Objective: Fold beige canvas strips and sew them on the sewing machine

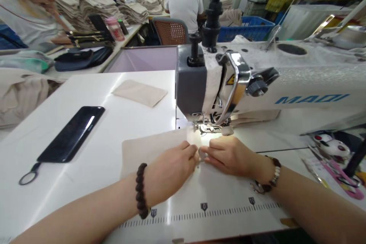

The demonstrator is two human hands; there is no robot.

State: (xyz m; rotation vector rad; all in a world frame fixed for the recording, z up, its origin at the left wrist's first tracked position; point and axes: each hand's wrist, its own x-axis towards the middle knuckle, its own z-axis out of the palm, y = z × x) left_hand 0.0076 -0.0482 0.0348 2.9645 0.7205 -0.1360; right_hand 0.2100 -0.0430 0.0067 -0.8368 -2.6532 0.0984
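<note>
A beige fabric piece (pixel 151 148) lies flat on the white table, its far right corner close to the presser foot (pixel 210 127) of the sewing machine (pixel 191 80). My left hand (pixel 171 171) rests over this piece, fingers bent and closed on its right edge. Just right of it, almost fingertip to fingertip, is my right hand (pixel 228 154), closed in a pinch below the presser foot. Something small and pale shows at its fingertips, too unclear to name. Light from the machine brightens the fabric near the needle.
Another beige piece (pixel 140 92) and a black phone (pixel 71 134) lie on the left. Folded fabric (pixel 254 117) sits behind the needle area. Pink-handled scissors (pixel 347 179) are at right. A person in a white shirt (pixel 183 2) sits ahead; another is at far left.
</note>
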